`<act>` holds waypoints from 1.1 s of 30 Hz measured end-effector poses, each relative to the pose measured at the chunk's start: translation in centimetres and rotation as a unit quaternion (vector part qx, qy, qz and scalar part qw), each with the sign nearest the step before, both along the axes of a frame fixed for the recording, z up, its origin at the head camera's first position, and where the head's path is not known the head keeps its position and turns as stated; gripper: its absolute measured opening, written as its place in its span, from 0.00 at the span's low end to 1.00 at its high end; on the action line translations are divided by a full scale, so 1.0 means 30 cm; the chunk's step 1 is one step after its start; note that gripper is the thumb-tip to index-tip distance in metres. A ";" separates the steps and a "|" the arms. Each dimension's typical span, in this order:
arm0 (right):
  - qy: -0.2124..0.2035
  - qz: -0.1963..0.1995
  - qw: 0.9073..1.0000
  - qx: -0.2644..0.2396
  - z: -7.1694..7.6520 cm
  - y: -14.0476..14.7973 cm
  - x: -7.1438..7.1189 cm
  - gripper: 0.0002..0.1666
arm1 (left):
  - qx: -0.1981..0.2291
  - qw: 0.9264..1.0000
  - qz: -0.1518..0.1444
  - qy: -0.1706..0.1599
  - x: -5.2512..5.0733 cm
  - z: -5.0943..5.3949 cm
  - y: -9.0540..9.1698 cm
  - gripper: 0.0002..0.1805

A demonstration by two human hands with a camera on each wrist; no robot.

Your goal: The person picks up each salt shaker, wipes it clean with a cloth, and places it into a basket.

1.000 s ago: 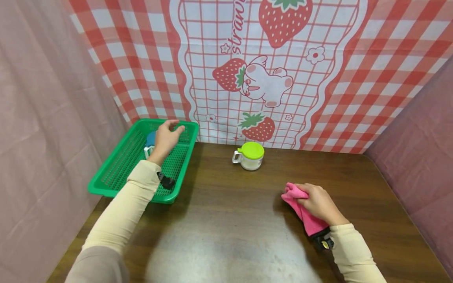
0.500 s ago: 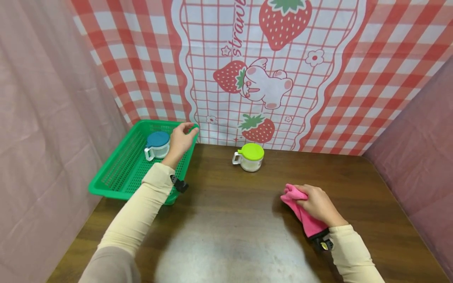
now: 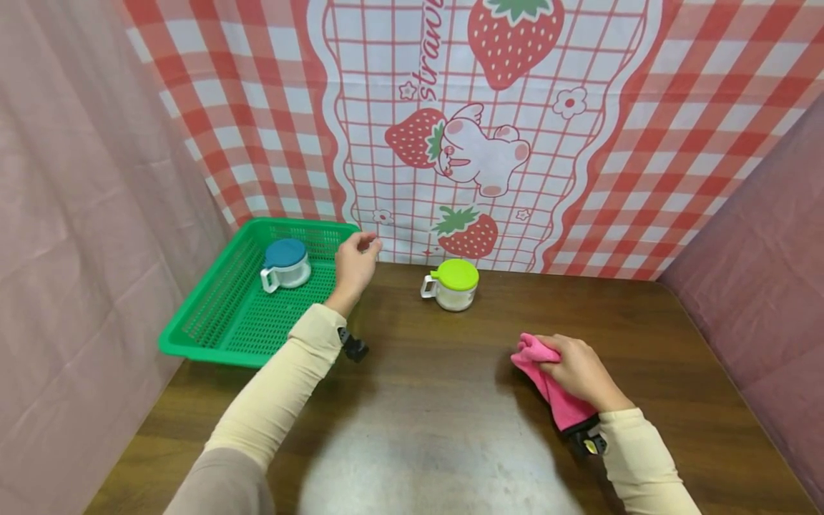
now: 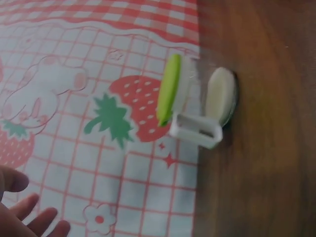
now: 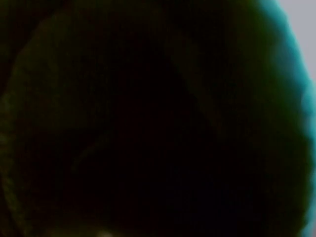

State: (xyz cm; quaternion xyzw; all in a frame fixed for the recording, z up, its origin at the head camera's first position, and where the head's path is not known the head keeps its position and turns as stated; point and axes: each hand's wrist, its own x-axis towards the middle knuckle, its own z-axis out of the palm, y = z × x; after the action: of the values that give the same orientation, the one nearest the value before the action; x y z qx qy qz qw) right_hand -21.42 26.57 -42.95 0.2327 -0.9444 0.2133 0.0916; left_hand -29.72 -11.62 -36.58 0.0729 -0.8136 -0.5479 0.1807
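Observation:
My left hand (image 3: 355,270), holding nothing, hovers by the right rim of a green plastic basket (image 3: 234,355). Its fingers and thumb are apart in the left wrist view. Inside the basket stands a clear cup with a white handle and blue lid (image 3: 286,252). Right of that hand, a similar cup with a lime-green lid (image 3: 458,275) stands upright on the table, its handle pointing left; the left wrist view also shows this handled cup (image 4: 196,131). My right hand (image 3: 582,368) grips a bunched pink cloth (image 3: 547,379) on the table. The right wrist view is almost wholly dark.
The brown wooden table (image 3: 438,400) meets a red-and-white strawberry-print cloth backdrop (image 3: 470,236) behind the cups. Pink curtains (image 3: 84,250) hang at the left and right sides.
My left hand has moved right, from above the basket's inside to its right rim, uncovering the blue-lidded cup. The right hand and pink cloth have stayed in place.

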 end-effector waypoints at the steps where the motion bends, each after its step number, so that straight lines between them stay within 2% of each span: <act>1: 0.000 0.000 1.000 -0.001 -0.001 0.000 0.000 0.18 | 0.003 1.000 0.005 0.011 -0.002 -0.009 0.009 0.17; 5: 0.002 -0.002 1.000 -0.005 -0.005 0.001 -0.002 0.18 | 0.010 0.999 0.014 0.032 -0.008 -0.036 0.050 0.14; 11: 0.007 -0.001 1.000 -0.008 -0.009 0.003 0.000 0.18 | 0.016 1.000 0.011 0.016 -0.013 -0.083 0.105 0.14; 17: 0.016 0.001 1.000 -0.011 -0.018 0.005 0.002 0.20 | 0.020 1.000 -0.020 -0.006 -0.016 -0.154 0.147 0.16; 20: 0.016 -0.002 1.000 -0.010 -0.017 0.006 0.003 0.20 | 0.023 0.999 -0.029 -0.005 -0.018 -0.187 0.165 0.18; 24: 0.014 -0.004 1.000 -0.008 -0.014 0.008 0.004 0.20 | 0.037 0.998 -0.045 0.005 -0.030 -0.234 0.189 0.19; 30: 0.014 -0.006 1.000 -0.011 -0.012 0.011 0.009 0.21 | 0.065 0.995 -0.076 -0.010 -0.053 -0.299 0.218 0.21; 33: 0.012 -0.007 1.000 -0.011 -0.013 0.012 0.010 0.20 | 0.071 0.994 -0.085 -0.015 -0.064 -0.321 0.224 0.23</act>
State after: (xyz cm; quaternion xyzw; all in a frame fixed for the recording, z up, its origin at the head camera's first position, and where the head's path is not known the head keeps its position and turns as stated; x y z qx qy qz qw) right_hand -21.11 26.93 -43.33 0.2272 -0.9426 0.2199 0.1070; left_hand -31.62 -4.92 -46.22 0.0244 -0.7787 -0.6161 0.1161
